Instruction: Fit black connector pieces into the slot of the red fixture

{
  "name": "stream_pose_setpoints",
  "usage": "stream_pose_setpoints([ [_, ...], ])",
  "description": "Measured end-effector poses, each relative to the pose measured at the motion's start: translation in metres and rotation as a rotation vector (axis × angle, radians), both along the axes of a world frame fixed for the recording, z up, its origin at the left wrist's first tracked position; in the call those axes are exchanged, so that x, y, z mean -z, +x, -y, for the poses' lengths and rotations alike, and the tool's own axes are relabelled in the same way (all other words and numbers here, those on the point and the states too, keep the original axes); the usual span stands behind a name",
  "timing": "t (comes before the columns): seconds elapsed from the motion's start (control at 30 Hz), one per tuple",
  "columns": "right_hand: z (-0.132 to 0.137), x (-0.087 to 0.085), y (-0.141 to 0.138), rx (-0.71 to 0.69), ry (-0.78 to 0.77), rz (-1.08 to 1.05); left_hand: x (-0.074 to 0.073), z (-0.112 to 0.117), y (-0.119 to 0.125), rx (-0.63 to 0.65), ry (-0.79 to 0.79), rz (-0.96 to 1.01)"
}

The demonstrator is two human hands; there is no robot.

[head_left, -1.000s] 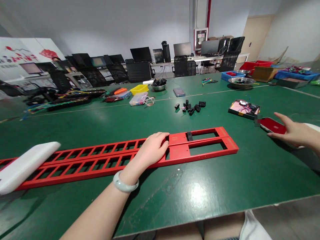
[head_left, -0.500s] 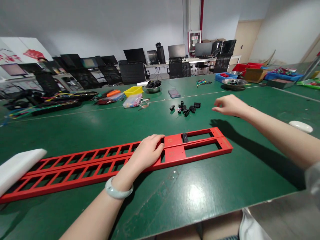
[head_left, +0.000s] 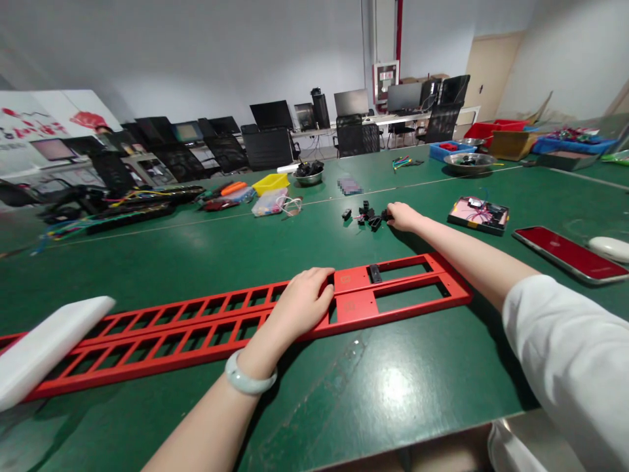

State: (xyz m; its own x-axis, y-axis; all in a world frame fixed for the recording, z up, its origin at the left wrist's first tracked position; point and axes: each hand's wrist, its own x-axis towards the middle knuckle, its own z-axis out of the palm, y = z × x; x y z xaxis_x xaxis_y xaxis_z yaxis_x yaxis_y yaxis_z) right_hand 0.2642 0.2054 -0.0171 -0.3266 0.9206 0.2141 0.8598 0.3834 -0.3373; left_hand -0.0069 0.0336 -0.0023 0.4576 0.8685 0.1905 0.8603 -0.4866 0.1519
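A long red metal ladder-like frame (head_left: 403, 292) lies across the green table (head_left: 403, 387). My left hand (head_left: 304, 301) rests on it near its middle, fingers curled over the top rail. One small black part (head_left: 374, 273) sits in the frame's upper slot. My right hand (head_left: 401, 216) is stretched far out, fingers closed at the right edge of a small pile of black plastic parts (head_left: 366, 215); what it pinches is hidden.
A red phone (head_left: 565, 252) and a white oval object (head_left: 609, 248) lie at right, near a tray of wired parts (head_left: 479, 215). A white block (head_left: 46, 347) lies over the frame's left end. Bins, metal bowls and cables crowd the far side.
My right hand left the red phone, swung left across the table and now reaches the pile of black parts. My left hand stays on the frame.
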Motion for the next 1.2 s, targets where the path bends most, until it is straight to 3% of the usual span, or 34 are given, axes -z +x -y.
stream_pose_setpoints([
  [0.1,0.004,-0.004,0.004,0.06,0.043,0.019,0.001,-0.001,-0.001,0.0,0.003,0.003],
  [0.2,0.027,-0.018,0.005,0.045,0.082,-0.032,0.001,-0.002,-0.001,0.002,0.003,0.006],
  [0.33,0.076,-0.036,0.005,-0.225,0.032,-0.157,0.002,-0.003,-0.002,0.008,0.001,0.02],
  [0.5,0.116,-0.039,0.006,-0.487,-0.053,-0.127,0.002,-0.004,-0.001,0.002,-0.001,0.016],
  [0.8,0.126,-0.027,-0.007,-0.385,-0.196,-0.155,0.002,-0.004,-0.002,0.015,0.01,0.037],
  [1.03,0.124,-0.023,-0.012,-0.477,-0.077,-0.149,0.001,-0.004,-0.001,0.005,-0.008,0.044],
  [1.2,0.123,-0.016,-0.014,-0.385,-0.128,-0.206,0.001,-0.005,0.0,0.006,0.002,0.038],
])
